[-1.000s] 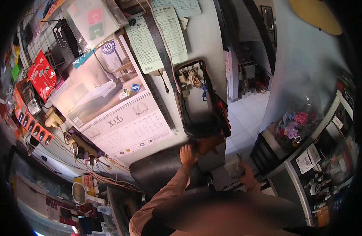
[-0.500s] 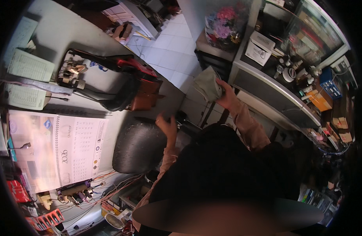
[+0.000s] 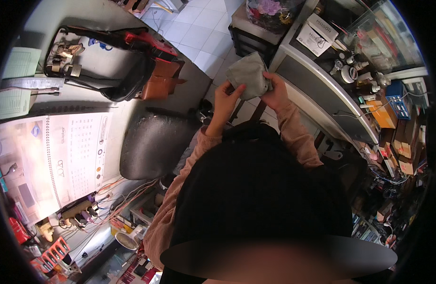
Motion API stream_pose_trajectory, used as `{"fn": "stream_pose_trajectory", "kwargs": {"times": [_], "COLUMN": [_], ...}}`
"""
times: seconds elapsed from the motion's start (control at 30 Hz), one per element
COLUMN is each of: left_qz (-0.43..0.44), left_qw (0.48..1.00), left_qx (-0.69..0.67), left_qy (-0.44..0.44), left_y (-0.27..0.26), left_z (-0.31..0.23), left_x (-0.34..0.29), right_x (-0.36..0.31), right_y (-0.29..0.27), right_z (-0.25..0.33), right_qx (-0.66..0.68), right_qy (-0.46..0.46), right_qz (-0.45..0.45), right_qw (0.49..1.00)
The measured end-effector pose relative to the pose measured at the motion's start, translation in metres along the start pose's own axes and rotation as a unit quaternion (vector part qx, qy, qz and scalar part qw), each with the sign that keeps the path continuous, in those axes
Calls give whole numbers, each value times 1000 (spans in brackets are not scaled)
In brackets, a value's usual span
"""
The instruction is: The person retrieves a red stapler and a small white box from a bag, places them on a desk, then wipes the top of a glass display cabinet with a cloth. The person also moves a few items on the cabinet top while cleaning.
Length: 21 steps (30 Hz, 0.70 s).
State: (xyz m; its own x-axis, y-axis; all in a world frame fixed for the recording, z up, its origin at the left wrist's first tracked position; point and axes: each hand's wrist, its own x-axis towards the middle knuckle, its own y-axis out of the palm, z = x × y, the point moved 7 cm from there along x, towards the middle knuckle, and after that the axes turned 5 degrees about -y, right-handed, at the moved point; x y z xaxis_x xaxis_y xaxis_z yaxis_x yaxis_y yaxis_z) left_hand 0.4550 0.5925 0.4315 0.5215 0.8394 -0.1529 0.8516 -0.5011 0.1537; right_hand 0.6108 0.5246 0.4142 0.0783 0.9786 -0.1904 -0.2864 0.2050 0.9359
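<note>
A folded grey-green cloth [image 3: 248,75] is held up in front of me between both hands, over the tiled floor. My left hand [image 3: 229,100] pinches its lower left edge, thumb on top of the fabric. On the other side my right hand [image 3: 276,91] grips the cloth's right edge, fingers wrapped partly behind it. Some fingertips of each hand are hidden by the fabric. Both forearms wear light brownish-pink sleeves.
A black padded chair [image 3: 156,142] stands left, by a desk with a calendar [image 3: 57,156], a black bag [image 3: 104,61] and a brown leather pouch [image 3: 162,80]. A grey-fronted counter [image 3: 322,90] carries a white box [image 3: 317,35] and bottles. Cables [image 3: 114,213] hang lower left.
My left hand has risen from beside the chair and taken hold of the cloth's left edge. The cloth, in my right hand throughout, now looks flatter. The view has shifted.
</note>
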Motion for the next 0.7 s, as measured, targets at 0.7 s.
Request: {"fn": "stream_pose_trajectory", "kwargs": {"times": [0.7], "left_qz": [-185], "left_qw": [940], "left_qx": [283], "left_qy": [31], "left_y": [-10], "left_z": [-15], "left_x": [-92], "right_x": [31], "right_y": [22], "right_z": [-83], "right_qx": [-419], "right_qy": [184], "right_qz": [129], "right_qw": [880]}}
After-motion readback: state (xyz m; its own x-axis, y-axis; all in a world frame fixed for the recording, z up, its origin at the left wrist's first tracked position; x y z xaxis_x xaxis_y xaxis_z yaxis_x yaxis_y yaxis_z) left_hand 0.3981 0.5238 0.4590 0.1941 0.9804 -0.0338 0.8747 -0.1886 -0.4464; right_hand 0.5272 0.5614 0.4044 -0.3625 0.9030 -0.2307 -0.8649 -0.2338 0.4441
